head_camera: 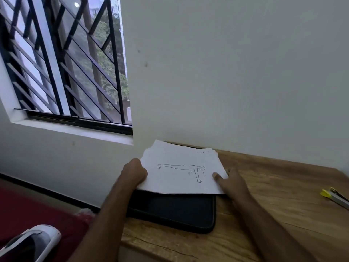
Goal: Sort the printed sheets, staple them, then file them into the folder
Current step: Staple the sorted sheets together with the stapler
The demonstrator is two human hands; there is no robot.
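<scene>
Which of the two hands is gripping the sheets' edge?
The left hand: its fingers curl around the left edge of the sheets. The right hand only lies flat on their right corner.

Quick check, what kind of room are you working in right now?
Probably a room at home used as a study corner: a wooden desk against a plain wall, a barred window, loose sheets.
</scene>
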